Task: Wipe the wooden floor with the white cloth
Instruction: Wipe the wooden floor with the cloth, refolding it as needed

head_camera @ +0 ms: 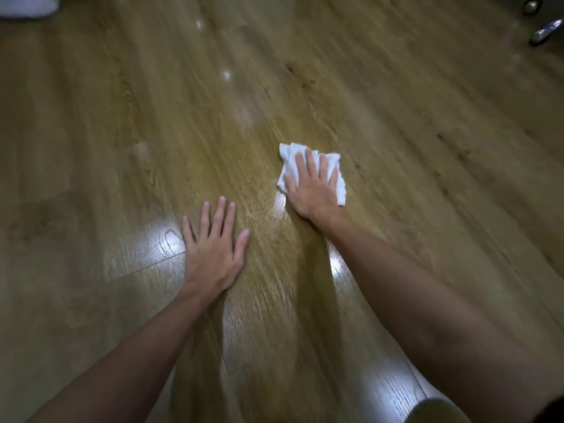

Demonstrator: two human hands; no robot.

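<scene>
On the wooden floor (396,102), just beyond the right wrist, the white cloth (331,166) is seen lying crumpled and partly flattened. It is covered across its middle by the right hand (311,186), which is laid palm down with the fingers (311,161) spread over the fabric; the cloth is pressed flat against the boards rather than gripped, the grip being released. Cloth edges are left showing beyond the fingertips and on both sides of the hand. Nearer than the cloth and off to its left, well apart from it, the left hand (213,248) is placed flat on the bare floor, fingers splayed, nothing held, its grip likewise released. Bright glare patches are seen on the boards near the cloth and beside both forearms. Far beyond the cloth, at the upper right edge, shiny metal parts (546,30) are visible, too blurred to be identified. At the upper left corner, a pale object (27,6) is cut off by the frame.
</scene>
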